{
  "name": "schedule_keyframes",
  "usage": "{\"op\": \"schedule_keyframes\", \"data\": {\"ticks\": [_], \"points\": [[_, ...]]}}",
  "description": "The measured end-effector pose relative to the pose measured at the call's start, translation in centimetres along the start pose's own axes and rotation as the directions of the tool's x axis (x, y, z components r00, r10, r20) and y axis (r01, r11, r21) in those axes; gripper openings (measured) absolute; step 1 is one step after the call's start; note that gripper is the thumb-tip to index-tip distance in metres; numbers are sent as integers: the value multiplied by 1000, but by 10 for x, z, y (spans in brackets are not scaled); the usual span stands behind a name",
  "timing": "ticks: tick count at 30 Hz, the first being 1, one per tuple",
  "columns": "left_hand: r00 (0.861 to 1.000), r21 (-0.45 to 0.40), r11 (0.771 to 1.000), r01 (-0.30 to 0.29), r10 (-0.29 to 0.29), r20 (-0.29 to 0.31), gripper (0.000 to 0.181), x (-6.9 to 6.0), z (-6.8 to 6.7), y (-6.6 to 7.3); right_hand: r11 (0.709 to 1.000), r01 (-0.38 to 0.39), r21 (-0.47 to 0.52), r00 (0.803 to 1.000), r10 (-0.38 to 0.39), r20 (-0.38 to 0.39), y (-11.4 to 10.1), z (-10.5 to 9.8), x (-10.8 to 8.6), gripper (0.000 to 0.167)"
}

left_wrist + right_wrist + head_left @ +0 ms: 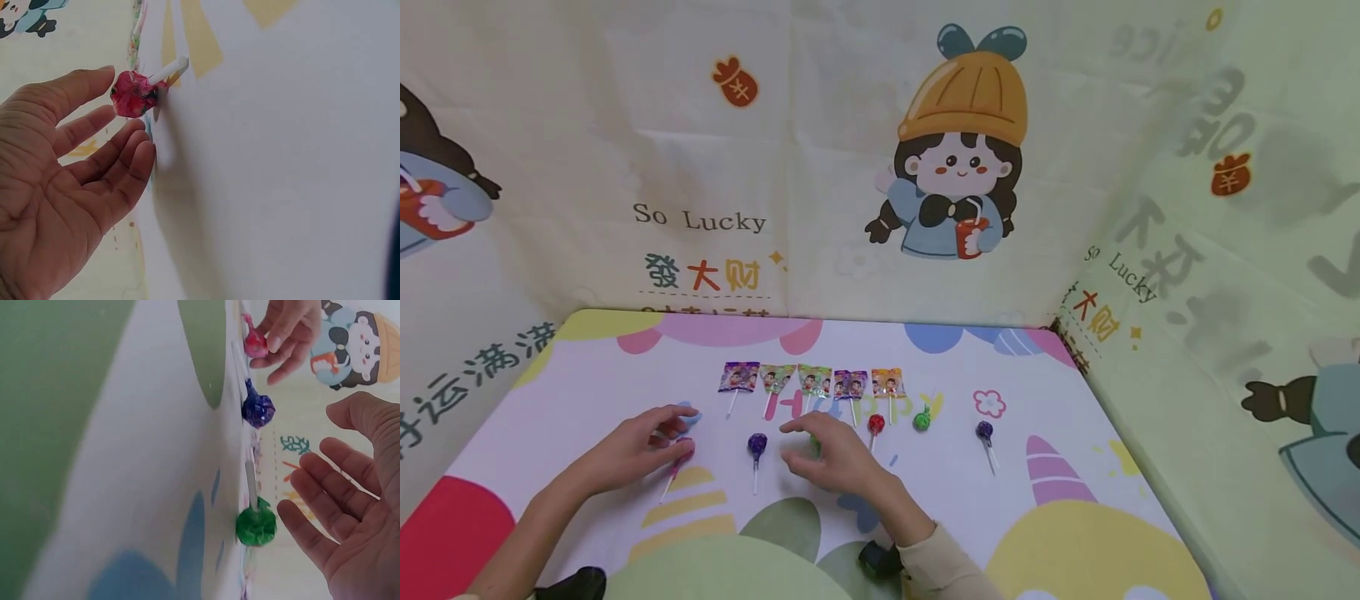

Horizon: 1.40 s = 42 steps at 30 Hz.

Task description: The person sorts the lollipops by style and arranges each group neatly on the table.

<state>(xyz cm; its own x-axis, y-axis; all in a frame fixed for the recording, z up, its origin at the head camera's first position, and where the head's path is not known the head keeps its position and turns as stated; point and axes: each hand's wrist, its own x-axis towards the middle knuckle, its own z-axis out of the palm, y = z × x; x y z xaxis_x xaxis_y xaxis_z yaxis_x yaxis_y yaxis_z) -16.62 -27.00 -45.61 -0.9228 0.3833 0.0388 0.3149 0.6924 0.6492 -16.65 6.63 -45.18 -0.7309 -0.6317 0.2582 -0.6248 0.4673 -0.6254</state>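
My left hand is beside a pink-red lollipop on the left of the table, fingers spread and loosely bent. In the left wrist view, the thumb and index tips of the left hand lie at the edge of the lollipop's wrapped head; whether they touch it I cannot tell. My right hand hovers with fingers apart over a green lollipop, mostly hidden in the head view. That green lollipop shows beside the fingers of the right hand, not held. A purple lollipop lies between the hands.
Several flat-wrapped lollipops form a row further back, from a purple one to an orange one. Right of my right hand lie a red lollipop, another green one and a dark purple one. A patterned cloth wall stands behind.
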Motion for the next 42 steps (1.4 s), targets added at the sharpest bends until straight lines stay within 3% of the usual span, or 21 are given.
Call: {"op": "schedule_keyframes", "data": {"ticks": [9,16,21,33,42], "points": [[1000,-38,999,7,-7,12,47,-1,2,-3,1000,-28,-5,999,28,25,-5,12,11,35],[1000,-86,996,-15,17,22,50,-2,3,-6,997,-27,-67,999,30,45,-10,21,25,35],[999,-94,995,18,-13,48,51,-2,4,-7,994,-62,-89,993,70,93,-10,29,31,37],[999,-73,997,2,1,47,33,-3,2,-8,989,-57,-137,993,71,96,-9,34,37,30],[998,-90,995,34,-29,61,31,-2,3,-1,988,-75,-133,992,88,95,-9,35,38,26]]}}
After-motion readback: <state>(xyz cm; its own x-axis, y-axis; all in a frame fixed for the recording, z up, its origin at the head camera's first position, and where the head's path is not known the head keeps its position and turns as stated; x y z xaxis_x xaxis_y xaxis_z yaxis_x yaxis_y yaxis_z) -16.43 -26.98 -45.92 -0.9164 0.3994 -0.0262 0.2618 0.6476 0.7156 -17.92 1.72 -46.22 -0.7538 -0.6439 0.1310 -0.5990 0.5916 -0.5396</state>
